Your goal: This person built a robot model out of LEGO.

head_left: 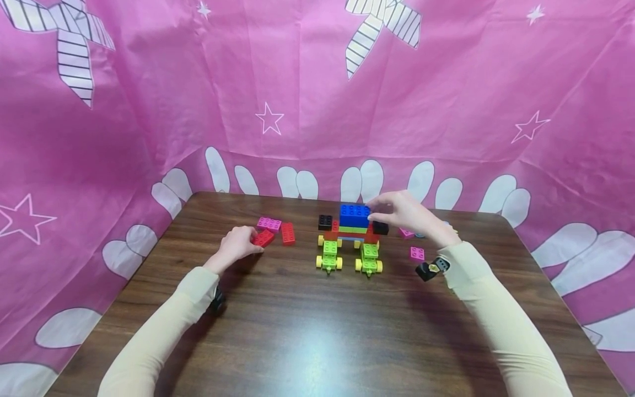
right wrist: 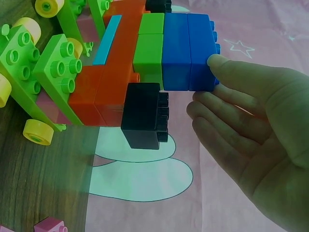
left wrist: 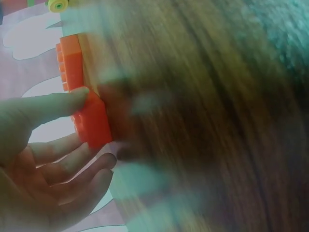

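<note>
A block build stands mid-table: blue bricks on top, green and red bricks below, black bricks at the sides, and lime wheeled bases in front with yellow wheels. At the top right corner of the build, my right hand has its thumb against the upper blue brick, other fingers alongside. Farther left, my left hand pinches a red brick between thumb and fingers, low at the tabletop. Close by lies another red brick, with a pink brick behind.
Right of the build lie a pink brick and another pink brick, partly behind the right forearm. Black straps with small devices sit on both wrists. A pink patterned cloth hangs behind the brown wooden table.
</note>
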Tool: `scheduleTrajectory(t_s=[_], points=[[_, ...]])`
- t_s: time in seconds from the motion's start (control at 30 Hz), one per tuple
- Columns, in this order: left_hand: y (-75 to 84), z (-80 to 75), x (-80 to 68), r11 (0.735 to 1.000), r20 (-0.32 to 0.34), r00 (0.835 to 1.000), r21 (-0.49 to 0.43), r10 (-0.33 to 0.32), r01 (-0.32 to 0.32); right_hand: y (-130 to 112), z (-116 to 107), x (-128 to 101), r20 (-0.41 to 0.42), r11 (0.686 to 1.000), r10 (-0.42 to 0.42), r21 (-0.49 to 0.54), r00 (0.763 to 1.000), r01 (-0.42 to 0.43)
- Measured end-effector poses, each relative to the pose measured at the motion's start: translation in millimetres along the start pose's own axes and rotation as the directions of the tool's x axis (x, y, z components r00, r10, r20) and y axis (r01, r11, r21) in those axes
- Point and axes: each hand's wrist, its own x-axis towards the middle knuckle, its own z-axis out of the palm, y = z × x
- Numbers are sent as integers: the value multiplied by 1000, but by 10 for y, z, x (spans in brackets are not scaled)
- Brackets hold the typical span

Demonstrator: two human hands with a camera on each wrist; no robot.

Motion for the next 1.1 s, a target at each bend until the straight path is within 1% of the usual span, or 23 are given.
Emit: scheduleTrajectory(t_s=[0.37,0.5,0.6,0.73,0.83,0.93,1.1], points=[[-18,-28,-24,999,-45,998,-4,33,-33,-13,-14,10,0,1000,-1,-19,1000,1],[-35,-40,-15,999,-49,998,-16,43,-44,-20,-15,10,3,1000,1,-20,1000,-1],[-46,-74,-9,997,-58,996,-33,69,-71,-24,-13,12,3,1000,4,-22,1000,-3],[-40,-168,-16,992,-65,992,-62,108,-112,-29,-14,13,5,1000,3,-22,1000,-3],[-4,-274,-14,988,-71,990,-78,124,-130,-30,-17,11,7,1000,5,-23,1000,-5],[61,-392,9,986,-95,985,-76,143,-150,-28,-21,9,8,1000,9,-22,1000,-8],[216,-574,70,977,-122,973,-68,194,-203,-27,-17,7,8,1000,12,-16,1000,-12]])
